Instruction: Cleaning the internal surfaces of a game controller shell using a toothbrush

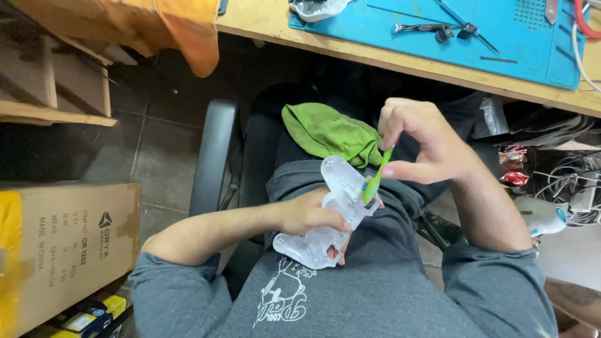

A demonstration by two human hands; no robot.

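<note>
Gripping a white game-controller shell (335,213) at the centre of the frame, the left hand (310,216) has its fingers wrapped tight around it above the lap. The right hand (422,141) pinches a green toothbrush (377,175) between thumb and fingers, with the bristles touching the shell. A green cloth (332,133) lies on the lap just above them. At lower left stands a brown cardboard box (75,244) with yellow tape and a block of black print on its side; what it contains cannot be seen. Along the top runs the wooden bench (400,59) carrying a blue work mat (438,37) with small metal tools (432,28).
</note>
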